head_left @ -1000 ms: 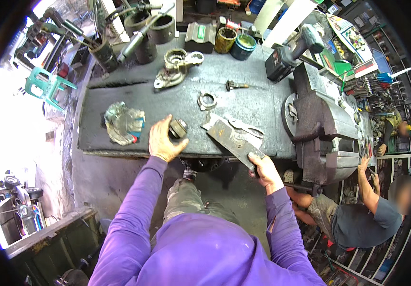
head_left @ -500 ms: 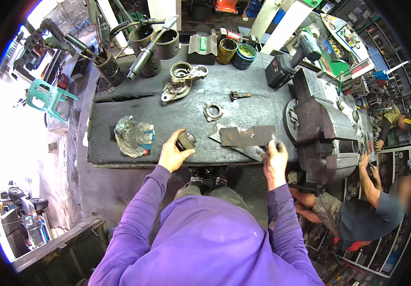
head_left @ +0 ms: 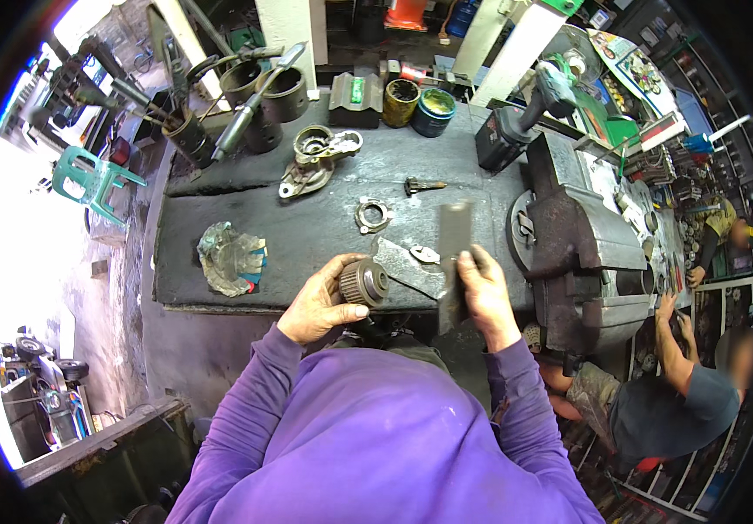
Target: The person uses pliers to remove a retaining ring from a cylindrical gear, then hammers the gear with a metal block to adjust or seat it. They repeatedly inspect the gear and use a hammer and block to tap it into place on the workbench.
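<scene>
At the bench's near edge my left hand [head_left: 317, 306] grips a toothed metal gear [head_left: 363, 284], fingers and thumb around its sides, its round hub facing right. My right hand [head_left: 486, 293] holds a flat dark metal plate [head_left: 455, 231] by its right long edge, its length pointing away from me. Between the hands lie a grey flat piece [head_left: 401, 262] and a small oval metal part [head_left: 424, 253]. Farther back sit a metal ring [head_left: 374, 216], a short toothed shaft [head_left: 425, 185] and a cast metal housing [head_left: 311, 179].
A crumpled plastic bag [head_left: 223, 262] lies at left on the dark bench [head_left: 298, 229]. A large vise [head_left: 581, 244] and a cordless drill [head_left: 525, 118] stand at right. Along the back are cans [head_left: 433, 113] and tool-filled metal cylinders [head_left: 189, 140]. A co-worker [head_left: 673, 384] is at far right.
My right hand has lifted the plate off the bench and swung it lengthwise, uncovering the oval part. My left hand has brought the gear rightward and nearer.
</scene>
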Available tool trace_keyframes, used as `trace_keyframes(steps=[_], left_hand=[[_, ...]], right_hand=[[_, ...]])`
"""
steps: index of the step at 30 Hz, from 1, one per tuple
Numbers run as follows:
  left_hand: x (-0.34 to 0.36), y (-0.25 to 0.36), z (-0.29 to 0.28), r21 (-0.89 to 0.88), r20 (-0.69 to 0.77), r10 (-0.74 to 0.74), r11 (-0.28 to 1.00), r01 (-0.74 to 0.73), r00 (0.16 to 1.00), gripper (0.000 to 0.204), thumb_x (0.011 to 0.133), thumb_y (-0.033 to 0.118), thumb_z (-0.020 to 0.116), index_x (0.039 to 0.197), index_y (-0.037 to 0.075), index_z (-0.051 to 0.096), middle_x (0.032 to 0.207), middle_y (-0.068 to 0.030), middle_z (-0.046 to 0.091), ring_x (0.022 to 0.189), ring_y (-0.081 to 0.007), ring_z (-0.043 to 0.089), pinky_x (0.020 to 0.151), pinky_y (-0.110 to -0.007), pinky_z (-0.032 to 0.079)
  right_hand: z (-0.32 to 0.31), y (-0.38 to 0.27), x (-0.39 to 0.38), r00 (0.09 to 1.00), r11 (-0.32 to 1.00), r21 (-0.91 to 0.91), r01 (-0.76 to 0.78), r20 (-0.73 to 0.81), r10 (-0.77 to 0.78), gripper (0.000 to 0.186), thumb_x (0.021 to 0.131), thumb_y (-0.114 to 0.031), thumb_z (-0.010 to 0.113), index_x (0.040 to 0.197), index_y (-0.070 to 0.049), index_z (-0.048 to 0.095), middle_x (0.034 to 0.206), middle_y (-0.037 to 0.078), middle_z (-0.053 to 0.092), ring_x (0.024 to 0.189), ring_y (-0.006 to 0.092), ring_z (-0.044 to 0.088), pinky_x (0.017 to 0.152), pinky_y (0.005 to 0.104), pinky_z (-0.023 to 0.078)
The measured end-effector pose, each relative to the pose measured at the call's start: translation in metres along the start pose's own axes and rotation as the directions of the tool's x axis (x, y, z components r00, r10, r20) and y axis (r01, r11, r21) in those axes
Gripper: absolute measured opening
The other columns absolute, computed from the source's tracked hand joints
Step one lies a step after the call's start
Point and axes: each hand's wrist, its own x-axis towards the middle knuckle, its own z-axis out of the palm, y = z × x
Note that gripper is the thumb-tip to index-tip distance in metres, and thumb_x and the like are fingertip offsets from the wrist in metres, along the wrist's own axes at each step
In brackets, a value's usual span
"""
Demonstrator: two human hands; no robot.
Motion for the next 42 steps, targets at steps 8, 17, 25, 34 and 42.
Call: trace_keyframes(steps=[8, 17, 25, 34, 42], left_hand=[[0.035, -0.011, 0.041, -0.259, 0.083, -0.07, 0.962, 0.09, 0.994, 0.095, 0.085, 0.019, 0.089, 0.16, -0.004, 0.035, 0.148, -0.0112, 0.058, 0.137, -0.0214, 0.056, 0.119, -0.039, 0.044], [0.046, -0.018, 0.058, -0.264, 0.057, -0.106, 0.957, 0.117, 0.993, 0.101, 0.081, 0.029, 0.092, 0.158, -0.006, 0.037, 0.145, -0.0126, 0.06, 0.132, -0.0222, 0.06, 0.115, -0.039, 0.048], [0.047, -0.016, 0.073, -0.138, -0.016, -0.114, 0.984, 0.111, 0.993, 0.101, 0.079, 0.031, 0.094, 0.157, -0.005, 0.04, 0.14, -0.0107, 0.063, 0.128, -0.0211, 0.062, 0.11, -0.038, 0.052], [0.041, -0.008, 0.069, -0.187, -0.002, -0.044, 0.981, 0.043, 0.999, 0.093, 0.083, 0.028, 0.091, 0.155, -0.006, 0.043, 0.14, -0.0108, 0.064, 0.126, -0.0206, 0.063, 0.109, -0.036, 0.052], [0.033, -0.007, 0.073, -0.26, 0.042, -0.105, 0.959, 0.112, 0.994, 0.081, 0.086, 0.029, 0.087, 0.149, -0.005, 0.049, 0.127, -0.0089, 0.069, 0.11, -0.0177, 0.068, 0.097, -0.033, 0.056]], right_hand=[[0.016, -0.02, 0.011, 0.989, 0.998, 0.045, 0.033, 0.141, -0.039, 0.045, 0.108, -0.018, 0.062, 0.142, 0.011, 0.056, 0.127, 0.018, 0.071, 0.112, 0.0195, 0.067, 0.098, 0.0325, 0.054], [0.004, -0.004, 0.023, 0.991, 0.977, 0.18, -0.111, 0.099, 0.094, 0.051, 0.109, -0.019, 0.062, 0.145, 0.015, 0.052, 0.13, 0.022, 0.07, 0.115, 0.023, 0.068, 0.1, 0.0339, 0.054], [-0.001, -0.009, 0.031, 0.982, 0.997, 0.031, -0.064, 0.178, 0.057, 0.047, 0.109, -0.017, 0.059, 0.146, 0.012, 0.053, 0.131, 0.023, 0.07, 0.117, 0.024, 0.068, 0.102, 0.0346, 0.053], [-0.002, -0.019, 0.034, 0.968, 0.984, 0.168, -0.054, 0.251, 0.01, 0.043, 0.109, -0.015, 0.058, 0.144, 0.01, 0.057, 0.131, 0.018, 0.071, 0.116, 0.0211, 0.067, 0.102, 0.0332, 0.053], [0.005, 0.0, 0.038, 0.946, 0.989, 0.087, -0.12, 0.313, 0.087, 0.046, 0.111, -0.018, 0.055, 0.148, 0.01, 0.053, 0.136, 0.021, 0.068, 0.119, 0.0252, 0.068, 0.105, 0.0346, 0.052]])
